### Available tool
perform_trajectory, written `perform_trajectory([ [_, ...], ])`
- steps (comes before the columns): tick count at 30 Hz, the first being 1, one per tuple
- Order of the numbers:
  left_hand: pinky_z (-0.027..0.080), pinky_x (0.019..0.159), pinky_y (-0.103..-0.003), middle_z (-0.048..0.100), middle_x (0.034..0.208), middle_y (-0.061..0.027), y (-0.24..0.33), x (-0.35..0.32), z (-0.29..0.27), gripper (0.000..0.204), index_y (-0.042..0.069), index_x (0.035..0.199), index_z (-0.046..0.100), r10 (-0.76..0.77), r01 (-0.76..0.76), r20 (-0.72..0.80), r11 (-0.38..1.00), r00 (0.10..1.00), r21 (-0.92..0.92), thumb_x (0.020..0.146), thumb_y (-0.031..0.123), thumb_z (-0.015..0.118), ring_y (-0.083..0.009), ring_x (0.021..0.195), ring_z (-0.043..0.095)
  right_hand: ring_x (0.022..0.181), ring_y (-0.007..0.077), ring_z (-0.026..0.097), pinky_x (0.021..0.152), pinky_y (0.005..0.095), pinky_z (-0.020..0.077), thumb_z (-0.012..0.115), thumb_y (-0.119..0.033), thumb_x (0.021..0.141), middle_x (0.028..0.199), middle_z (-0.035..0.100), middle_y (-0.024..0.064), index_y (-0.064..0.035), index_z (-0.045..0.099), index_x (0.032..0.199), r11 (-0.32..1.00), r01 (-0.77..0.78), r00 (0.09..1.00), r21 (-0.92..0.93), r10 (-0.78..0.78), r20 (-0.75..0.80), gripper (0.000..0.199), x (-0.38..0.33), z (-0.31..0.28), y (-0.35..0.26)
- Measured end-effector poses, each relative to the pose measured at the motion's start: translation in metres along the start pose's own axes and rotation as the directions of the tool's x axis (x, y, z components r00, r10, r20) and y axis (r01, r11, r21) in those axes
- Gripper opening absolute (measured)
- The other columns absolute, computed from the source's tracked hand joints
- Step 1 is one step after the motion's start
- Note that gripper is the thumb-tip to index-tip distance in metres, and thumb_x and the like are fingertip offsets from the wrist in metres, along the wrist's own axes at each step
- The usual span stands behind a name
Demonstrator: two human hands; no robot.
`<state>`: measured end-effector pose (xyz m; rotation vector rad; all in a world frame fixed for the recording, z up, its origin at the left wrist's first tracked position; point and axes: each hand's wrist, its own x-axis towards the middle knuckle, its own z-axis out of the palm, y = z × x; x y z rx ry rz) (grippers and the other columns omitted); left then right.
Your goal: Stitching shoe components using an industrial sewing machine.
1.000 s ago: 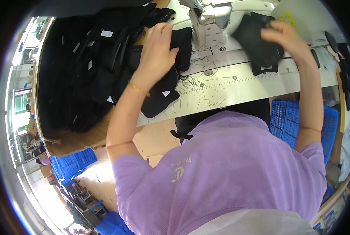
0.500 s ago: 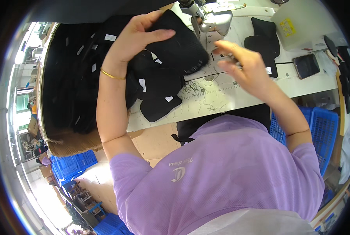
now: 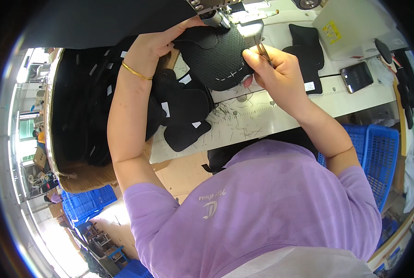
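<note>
My left hand (image 3: 172, 39) grips the upper left edge of a black fabric piece (image 3: 216, 55), some of its fingers hidden behind it. The textured face shows, with a curved seam and pale stitches along its lower edge. My right hand (image 3: 281, 76) pinches the piece's right edge between thumb and fingers. A slim metal tool (image 3: 262, 50), like tweezers or thread snips, is also tucked in that hand. The piece is held up just below the sewing machine head (image 3: 216, 18). More black pieces (image 3: 186, 104) with white labels lie to its lower left.
On the left stands a large cardboard box (image 3: 86, 178) full of black pieces. Loose thread ends litter the worktable (image 3: 258, 116). Other black pieces (image 3: 306, 53), a phone (image 3: 356, 77) and a translucent bin (image 3: 350, 34) are at right. Blue crates (image 3: 380, 157) stand below.
My left hand has turned the black piece, so its textured, stitched face now shows. My right hand has moved up and taken the piece's right edge.
</note>
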<state>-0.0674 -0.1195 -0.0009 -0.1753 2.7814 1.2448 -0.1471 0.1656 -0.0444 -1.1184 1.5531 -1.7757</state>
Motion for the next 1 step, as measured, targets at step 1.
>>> perform_trajectory([
  [1,0.029,0.114,-0.031,0.047,0.143,-0.0095,-0.0005,0.0032,0.0003,0.086,0.001,0.133,0.055,0.004,-0.004,0.006,1.0,1.0,-0.001,0.05,-0.018,0.042,-0.019,0.134,0.044,0.065,0.0078,0.066,0.056,0.0221,0.0425,0.057,-0.028,0.098,0.067,0.065,0.002,-0.0021,0.065,0.082,0.998,-0.012,1.0,-0.061,0.011,-0.018,0.032,0.0002,0.0005,0.0023],
])
